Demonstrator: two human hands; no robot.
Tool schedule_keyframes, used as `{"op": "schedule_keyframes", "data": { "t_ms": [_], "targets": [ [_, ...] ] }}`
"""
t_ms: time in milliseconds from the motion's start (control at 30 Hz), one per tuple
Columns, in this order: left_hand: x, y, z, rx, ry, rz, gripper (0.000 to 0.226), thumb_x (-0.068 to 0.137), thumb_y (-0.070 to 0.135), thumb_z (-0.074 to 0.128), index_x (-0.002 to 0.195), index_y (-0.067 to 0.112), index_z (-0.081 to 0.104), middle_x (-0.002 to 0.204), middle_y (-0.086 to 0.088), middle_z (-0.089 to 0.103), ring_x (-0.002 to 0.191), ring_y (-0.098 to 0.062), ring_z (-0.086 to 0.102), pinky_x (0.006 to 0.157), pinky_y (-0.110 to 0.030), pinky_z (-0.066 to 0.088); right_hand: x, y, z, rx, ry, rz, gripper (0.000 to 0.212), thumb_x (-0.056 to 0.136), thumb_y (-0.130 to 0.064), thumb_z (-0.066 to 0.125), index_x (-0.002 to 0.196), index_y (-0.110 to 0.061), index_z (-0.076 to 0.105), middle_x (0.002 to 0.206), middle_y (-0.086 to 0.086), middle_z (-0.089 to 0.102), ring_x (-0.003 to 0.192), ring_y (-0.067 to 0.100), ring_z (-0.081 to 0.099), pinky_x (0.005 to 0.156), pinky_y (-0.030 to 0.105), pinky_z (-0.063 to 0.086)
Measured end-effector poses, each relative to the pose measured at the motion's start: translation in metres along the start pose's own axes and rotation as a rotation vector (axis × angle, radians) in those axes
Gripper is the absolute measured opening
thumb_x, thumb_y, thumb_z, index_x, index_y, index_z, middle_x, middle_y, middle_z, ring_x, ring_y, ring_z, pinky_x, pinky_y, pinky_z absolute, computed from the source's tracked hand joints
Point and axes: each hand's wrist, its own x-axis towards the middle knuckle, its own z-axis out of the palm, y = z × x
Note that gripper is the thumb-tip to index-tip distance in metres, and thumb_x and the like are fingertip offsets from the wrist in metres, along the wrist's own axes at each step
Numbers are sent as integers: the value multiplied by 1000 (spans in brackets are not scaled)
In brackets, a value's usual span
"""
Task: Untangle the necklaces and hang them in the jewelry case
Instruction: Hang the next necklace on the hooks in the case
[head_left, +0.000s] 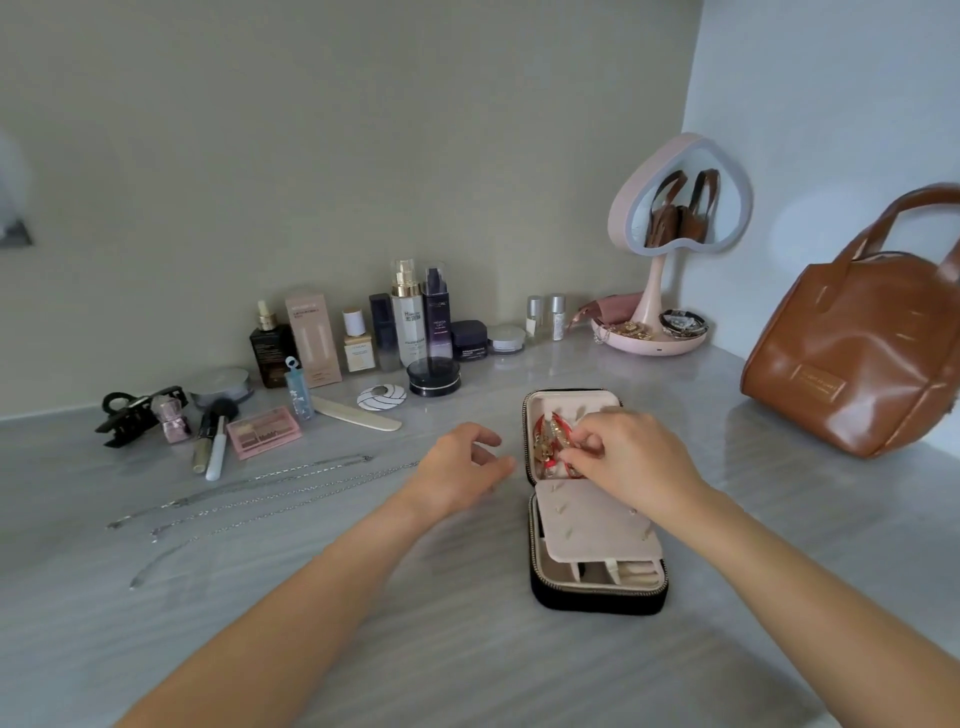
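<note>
Necklaces (270, 496) — thin silver chains — lie straight; right hand (636, 462) pinches red-gold tangle (549, 441).

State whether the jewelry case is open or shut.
Open: the jewelry case lies with both halves spread, its pale lining showing, and the right hand pinches jewelry inside the far half.

Head view: we look forward and down from behind our left hand (457, 467) and right hand (639, 462);
Nearness: close to the fingers (592, 444); wall (311, 156) beyond them
</note>
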Motion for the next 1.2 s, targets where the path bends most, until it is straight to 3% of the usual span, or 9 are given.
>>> {"op": "schedule_keyframes", "data": {
  "t_ms": [133,300,433,667,833,900,967,1067,1200],
  "targets": [
    [-19,-24,-39,250,102,38,24,85,24,61,107,16,59,93,6,56,69,-10,50,62,-16,43,2,-19,2,11,16,-26,22,83,-38,60,101,-25,63,71,-12,45,79,18,52,66,28,42],
    [-29,-64,-104,513,203,-36,27,83,24,62,109,17,61,110,-2,59,101,-17,55,88,-27,44,8,-54,14,11,39,-166,23,87,-37,55,105,-24,63,62,-12,49,80,18,60,69,29,41],
    [-42,-84,-122,724,170,-152,33,85,35,57,116,26,58,126,-5,49,124,-26,41,103,-41,37,13,-75,25,73,21,-188,17,91,-28,48,99,-23,62,70,-9,52,74,22,55,67,34,47],
    [-45,-86,-119,854,183,-185,27,90,35,47,111,22,59,126,-8,45,124,-27,38,104,-42,28,16,-102,38,87,-64,-209,18,92,-29,45,98,-25,62,75,-12,54,72,16,51,56,27,36],
    [-45,-79,-115,831,122,-187,25,94,30,39,107,18,56,121,-6,52,118,-25,42,100,-39,27,19,-125,57,87,-289,-212,16,90,-26,48,92,-25,64,101,-3,63,93,19,59,79,34,49],
    [-48,-76,-114,699,143,-159,17,94,25,36,99,20,52,109,-1,64,108,-21,51,98,-35,25,23,-133,66,90,-331,-208,17,88,-26,54,101,-25,64,109,-3,62,99,18,58,85,33,48],
    [-51,-69,-114,594,132,-124,12,95,24,35,91,23,46,97,5,70,93,-16,58,95,-32,23,27,-144,72,189,-373,-194,29,85,-23,60,114,-23,59,115,-6,61,93,15,58,82,27,46],
    [-52,-56,-116,532,134,-81,11,95,27,40,87,24,47,84,8,66,88,-16,57,89,-33,27,32,-161,74,489,-527,-151,33,82,-14,64,112,-23,54,107,-5,61,62,11,56,61,23,44],
    [-52,-40,-125,392,159,-34,10,90,28,50,85,20,51,82,2,60,74,-16,52,70,-30,38,41,-170,64,489,-580,-170,12,81,-21,66,88,-10,63,75,5,64,58,14,49,57,26,40]
  ]
}}
